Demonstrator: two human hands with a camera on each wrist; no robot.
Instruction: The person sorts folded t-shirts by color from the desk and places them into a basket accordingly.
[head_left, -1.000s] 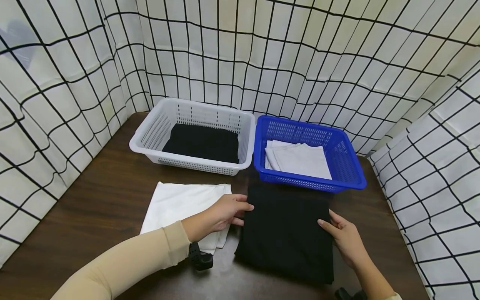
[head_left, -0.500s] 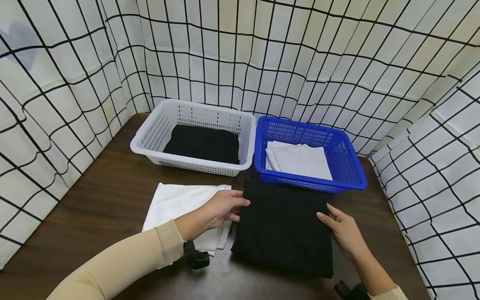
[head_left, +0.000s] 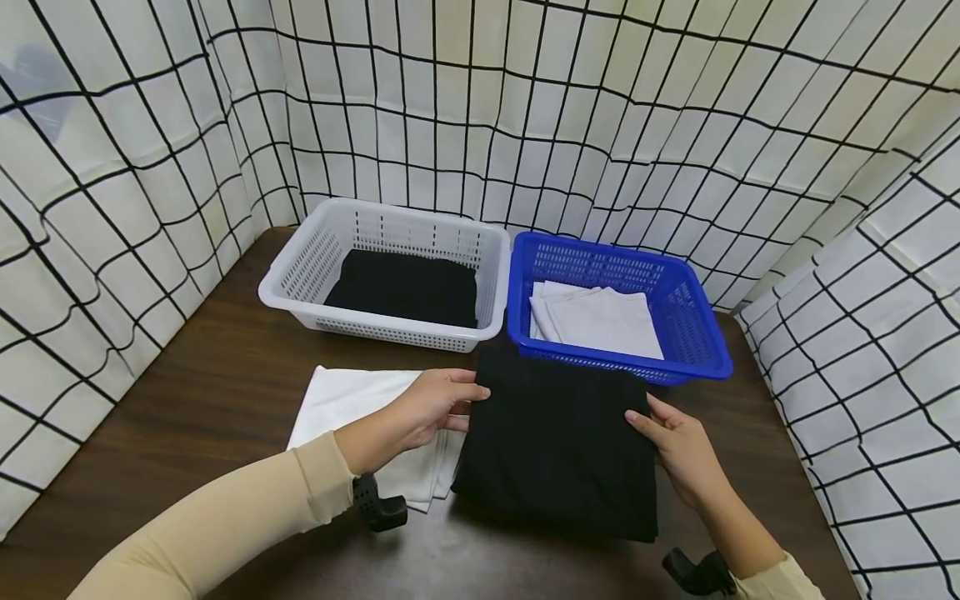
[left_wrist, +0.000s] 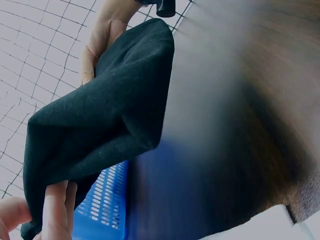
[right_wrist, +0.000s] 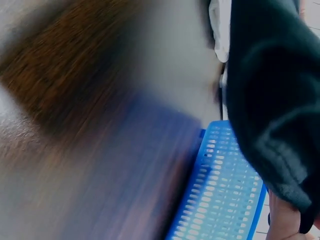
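A folded black cloth (head_left: 558,450), perhaps a garment, is held by its two sides between my hands. My left hand (head_left: 431,408) pinches its left edge, thumb on top and fingers beneath. On the opposite edge my right hand (head_left: 678,442) pinches it the same way. The left wrist view shows the black cloth (left_wrist: 100,110) raised off the table with its underside sagging, and the left fingers (left_wrist: 56,207) gripping one end. In the right wrist view the cloth (right_wrist: 280,90) hangs in front of the blue basket. A folded white cloth (head_left: 352,400) lies on the table, partly behind my left forearm.
At the back left stands a white basket (head_left: 390,330) with folded black cloth (head_left: 408,287) inside. Beside it a blue basket (head_left: 697,321) holds folded white cloth (head_left: 607,321). Black-grid curtains (head_left: 465,100) enclose the brown table (head_left: 202,400) at the back and sides.
Both hands have carried the black cloth slightly left and away from me, up toward the baskets; its far edge now overlaps the blue basket's front. The baskets and white cloth have stayed put.
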